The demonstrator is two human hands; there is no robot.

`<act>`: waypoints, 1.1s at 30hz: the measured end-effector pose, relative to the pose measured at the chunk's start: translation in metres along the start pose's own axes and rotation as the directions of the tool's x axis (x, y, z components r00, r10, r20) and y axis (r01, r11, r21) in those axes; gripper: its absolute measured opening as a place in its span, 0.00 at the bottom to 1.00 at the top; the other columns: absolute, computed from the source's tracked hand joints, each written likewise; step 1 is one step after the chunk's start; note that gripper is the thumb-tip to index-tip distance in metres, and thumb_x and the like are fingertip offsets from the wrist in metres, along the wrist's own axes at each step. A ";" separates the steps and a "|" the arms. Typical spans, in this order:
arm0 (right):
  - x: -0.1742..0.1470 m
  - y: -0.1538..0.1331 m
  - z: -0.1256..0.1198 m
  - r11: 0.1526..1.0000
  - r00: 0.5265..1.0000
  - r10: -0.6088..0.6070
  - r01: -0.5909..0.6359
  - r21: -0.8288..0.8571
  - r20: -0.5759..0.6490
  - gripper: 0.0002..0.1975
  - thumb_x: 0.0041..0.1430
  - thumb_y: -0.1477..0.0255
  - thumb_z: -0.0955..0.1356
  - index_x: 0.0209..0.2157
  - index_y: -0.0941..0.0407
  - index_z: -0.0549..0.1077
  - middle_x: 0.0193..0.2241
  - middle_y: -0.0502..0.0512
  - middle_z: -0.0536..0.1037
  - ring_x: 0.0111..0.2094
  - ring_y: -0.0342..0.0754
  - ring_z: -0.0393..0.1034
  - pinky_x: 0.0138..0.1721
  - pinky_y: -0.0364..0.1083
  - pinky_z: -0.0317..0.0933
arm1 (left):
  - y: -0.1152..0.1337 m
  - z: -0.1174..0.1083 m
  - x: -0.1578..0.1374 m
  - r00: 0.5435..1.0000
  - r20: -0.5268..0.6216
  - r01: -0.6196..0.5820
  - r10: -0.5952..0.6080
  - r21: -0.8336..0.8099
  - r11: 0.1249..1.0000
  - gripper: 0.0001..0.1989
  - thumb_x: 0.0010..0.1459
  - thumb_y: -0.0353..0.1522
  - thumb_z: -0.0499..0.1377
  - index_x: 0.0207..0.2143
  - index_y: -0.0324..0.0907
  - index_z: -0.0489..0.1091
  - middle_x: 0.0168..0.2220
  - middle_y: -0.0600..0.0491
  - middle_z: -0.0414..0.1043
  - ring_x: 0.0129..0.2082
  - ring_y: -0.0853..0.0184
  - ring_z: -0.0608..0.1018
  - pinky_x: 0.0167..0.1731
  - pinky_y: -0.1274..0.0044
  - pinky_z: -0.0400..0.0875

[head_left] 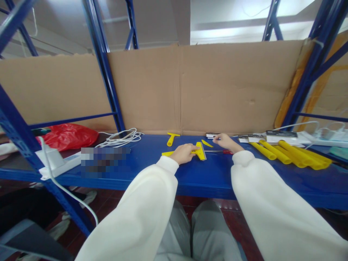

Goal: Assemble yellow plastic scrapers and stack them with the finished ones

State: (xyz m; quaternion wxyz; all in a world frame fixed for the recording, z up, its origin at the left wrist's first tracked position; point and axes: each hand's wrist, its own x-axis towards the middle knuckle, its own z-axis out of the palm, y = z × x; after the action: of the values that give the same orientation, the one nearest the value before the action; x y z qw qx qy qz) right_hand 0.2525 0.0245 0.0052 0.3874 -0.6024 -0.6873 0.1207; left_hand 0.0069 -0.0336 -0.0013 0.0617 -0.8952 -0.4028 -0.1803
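My left hand (184, 153) is closed around a yellow scraper (201, 152) lying sideways on the blue bench. The scraper's wide head with a thin pale edge points right, and its handle end shows left of the hand. My right hand (226, 141) is raised slightly over the bench, fingers curled in a pinch; what they hold, if anything, is too small to make out. Below it lies a screwdriver (227, 152) with a red handle, its shaft pointing left. A small yellow wedge-shaped piece (207, 143) rests between the hands. Farther back stands a yellow T-shaped piece (172, 139).
Several yellow tubes (280, 155) lie at the right, with flat black-and-white packets (281, 135) behind them. A cardboard wall (179, 90) closes the back. At left are a coiled white cable (122, 137), a power strip (65, 163) and a red bag (69, 137).
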 end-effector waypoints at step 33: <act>-0.014 -0.029 0.029 0.879 0.863 -0.472 0.477 0.013 0.181 0.05 0.53 0.75 0.66 0.24 0.55 0.72 0.29 0.52 0.72 0.35 0.48 0.66 0.47 0.49 0.61 | 0.008 -0.006 -0.002 0.997 0.044 -0.066 0.064 0.041 0.997 0.20 0.61 0.26 0.57 0.54 0.48 0.73 0.46 0.49 0.75 0.51 0.58 0.77 0.50 0.71 0.70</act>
State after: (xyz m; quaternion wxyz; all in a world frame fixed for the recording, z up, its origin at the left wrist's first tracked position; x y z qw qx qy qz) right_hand 0.2111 0.0135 -0.0009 0.3320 -0.4078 -0.8482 0.0641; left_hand 0.0095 -0.0418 0.0041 0.0778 -0.9099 -0.3786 -0.1506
